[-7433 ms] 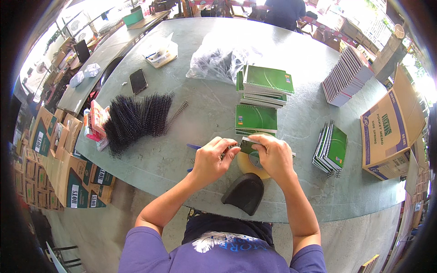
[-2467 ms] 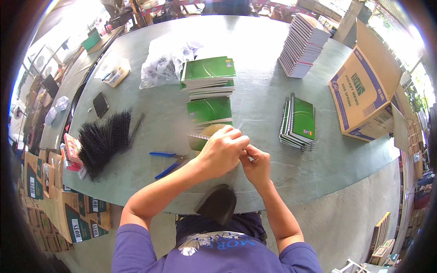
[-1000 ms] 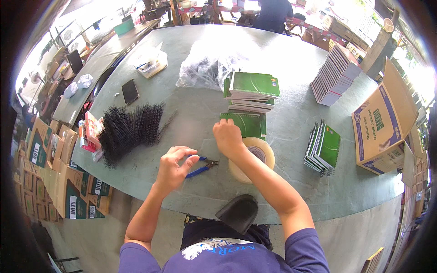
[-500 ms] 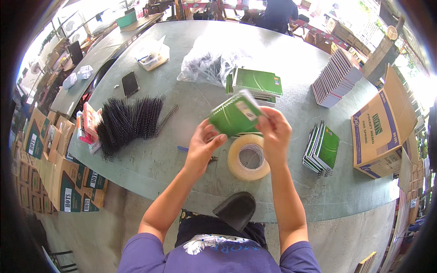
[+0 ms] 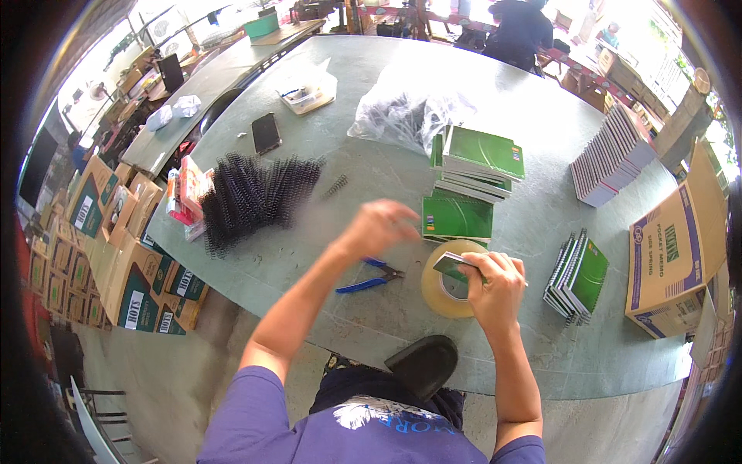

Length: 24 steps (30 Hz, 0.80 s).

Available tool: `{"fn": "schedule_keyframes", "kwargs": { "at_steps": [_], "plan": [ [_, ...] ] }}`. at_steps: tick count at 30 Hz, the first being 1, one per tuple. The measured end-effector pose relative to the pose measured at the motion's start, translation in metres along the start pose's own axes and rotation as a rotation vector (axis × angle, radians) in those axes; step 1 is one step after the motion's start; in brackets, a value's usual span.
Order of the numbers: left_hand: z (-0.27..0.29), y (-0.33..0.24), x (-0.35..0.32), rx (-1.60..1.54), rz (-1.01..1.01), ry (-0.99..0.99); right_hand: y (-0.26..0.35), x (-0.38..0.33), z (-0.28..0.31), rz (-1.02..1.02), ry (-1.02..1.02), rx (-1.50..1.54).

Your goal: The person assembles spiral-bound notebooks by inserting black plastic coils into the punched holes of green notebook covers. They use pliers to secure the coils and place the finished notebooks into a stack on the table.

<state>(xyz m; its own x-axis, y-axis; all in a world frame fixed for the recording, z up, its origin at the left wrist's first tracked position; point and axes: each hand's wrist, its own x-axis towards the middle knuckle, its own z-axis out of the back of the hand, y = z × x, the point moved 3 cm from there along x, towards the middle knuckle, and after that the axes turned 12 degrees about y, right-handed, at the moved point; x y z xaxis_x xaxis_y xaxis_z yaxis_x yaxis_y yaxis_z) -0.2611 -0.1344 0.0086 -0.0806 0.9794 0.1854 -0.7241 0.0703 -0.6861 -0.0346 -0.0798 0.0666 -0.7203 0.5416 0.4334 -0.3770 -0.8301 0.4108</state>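
Note:
My right hand [image 5: 497, 288] grips a small green spiral-type notebook [image 5: 451, 266], seen nearly edge-on above a wide roll of clear tape [image 5: 437, 298]. My left hand [image 5: 380, 230] is off the notebook, over the table's middle; it is blurred, but its fingers look apart with nothing visible in them. Beyond the tape roll lie green notebooks [image 5: 457, 219], and behind them a taller stack of green notebooks [image 5: 485, 152]. Blue-handled pliers [image 5: 369, 278] rest below my left hand. A loose black spiral coil [image 5: 336, 185] lies beside a big heap of black coils [image 5: 255, 197].
Green notebooks with coils [image 5: 580, 277] stand to the right, near an open cardboard box [image 5: 668, 251] and a tall notebook stack [image 5: 610, 158]. A plastic bag [image 5: 402, 116], a phone [image 5: 266, 133] and a tub [image 5: 308, 94] sit farther back. A person [image 5: 519, 35] is beyond the table.
Both hands held the green notebook before; my left hand has let go and moved away. My right hand has lowered and turned the notebook edge-on. The view has shifted, uncovering the pliers.

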Motion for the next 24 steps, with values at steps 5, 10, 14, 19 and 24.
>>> {"fn": "schedule_keyframes", "kwargs": {
  "at_steps": [5, 10, 14, 19, 24],
  "plan": [
    [0.047, 0.105, -0.051, 0.607, 0.611, -0.216, 0.006, 0.005, -0.016, -0.05, 0.103, 0.049],
    [0.042, 0.1, -0.04, 0.511, 0.593, -0.12, 0.004, 0.014, -0.015, -0.099, 0.186, 0.028],
    [0.037, 0.03, -0.036, 0.182, 0.165, -0.274, -0.001, 0.021, -0.016, -0.249, 0.334, 0.01],
    [0.002, -0.056, -0.044, -0.247, -0.018, -0.111, -0.004, 0.021, -0.018, -0.18, 0.275, 0.105],
    [-0.014, -0.065, -0.044, -0.053, -0.05, -0.228, -0.001, 0.022, -0.017, -0.182, 0.323, 0.187]
  ]
}}
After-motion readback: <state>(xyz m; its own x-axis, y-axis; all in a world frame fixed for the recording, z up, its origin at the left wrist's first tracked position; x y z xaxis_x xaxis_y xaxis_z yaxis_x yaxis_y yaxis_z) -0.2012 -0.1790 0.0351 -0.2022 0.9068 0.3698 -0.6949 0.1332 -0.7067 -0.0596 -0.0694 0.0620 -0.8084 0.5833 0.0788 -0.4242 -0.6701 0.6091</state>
